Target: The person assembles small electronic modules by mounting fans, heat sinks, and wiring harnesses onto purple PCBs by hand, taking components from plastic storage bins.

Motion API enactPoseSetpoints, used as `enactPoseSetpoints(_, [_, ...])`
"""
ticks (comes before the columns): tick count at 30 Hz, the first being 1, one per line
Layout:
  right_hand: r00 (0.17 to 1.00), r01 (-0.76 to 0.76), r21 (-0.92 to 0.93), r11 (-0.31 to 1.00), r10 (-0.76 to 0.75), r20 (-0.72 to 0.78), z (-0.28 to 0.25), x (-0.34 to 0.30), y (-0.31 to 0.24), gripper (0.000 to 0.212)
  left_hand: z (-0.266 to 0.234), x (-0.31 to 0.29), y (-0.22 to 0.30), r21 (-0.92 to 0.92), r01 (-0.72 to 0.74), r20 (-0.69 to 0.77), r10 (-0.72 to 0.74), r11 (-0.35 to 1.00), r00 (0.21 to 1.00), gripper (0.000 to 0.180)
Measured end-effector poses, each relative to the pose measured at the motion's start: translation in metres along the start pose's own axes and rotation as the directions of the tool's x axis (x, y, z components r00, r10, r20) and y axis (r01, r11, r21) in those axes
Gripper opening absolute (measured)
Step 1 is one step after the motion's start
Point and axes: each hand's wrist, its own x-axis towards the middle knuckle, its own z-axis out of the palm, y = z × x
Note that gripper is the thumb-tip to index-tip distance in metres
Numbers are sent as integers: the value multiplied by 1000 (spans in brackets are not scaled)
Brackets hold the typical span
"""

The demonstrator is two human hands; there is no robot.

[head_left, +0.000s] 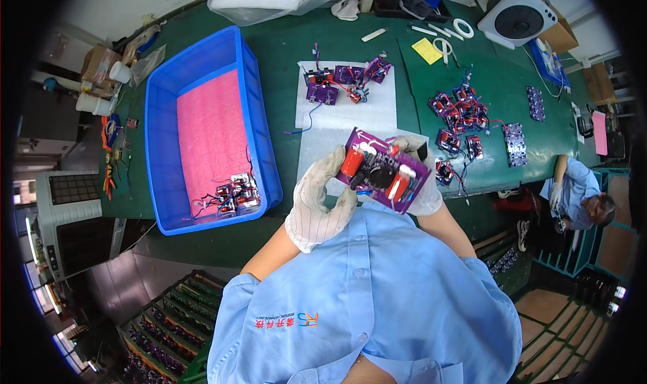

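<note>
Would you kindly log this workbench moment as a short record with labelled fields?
Setting: green worktable, seen from above
Left hand: gloved, grips the left edge of the purple circuit board
Right hand: gloved, supports the same board from the right side and beneath
Board state: lifted off the table, tilted, component side up
Left of hands: blue bin with pink liner, a few wired boards in its near corner
Ahead: white foam sheet carrying more purple boards
Right: cluster of wired boards; a co-worker at the table's end

Brown cardboard box (559, 35), far right
</note>
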Motion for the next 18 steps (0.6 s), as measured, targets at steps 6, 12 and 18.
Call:
enactPoseSetpoints(6, [946, 320, -426, 846, -259, 197, -2, -17, -26, 18, 12, -14, 1, -69, 68, 83, -63, 995, 995, 66])
enactPoseSetpoints(12, [979, 190, -275, 942, -161, 126, -10, -13, -31, 19, 34, -11, 9, -25, 36, -48, -37, 999, 998, 71])
enactPoseSetpoints(18, [988, 13, -24, 1000, -10, 152, -16, -9, -39, 17, 48, -10, 14, -7, 34, -121, -35, 999, 992, 71])
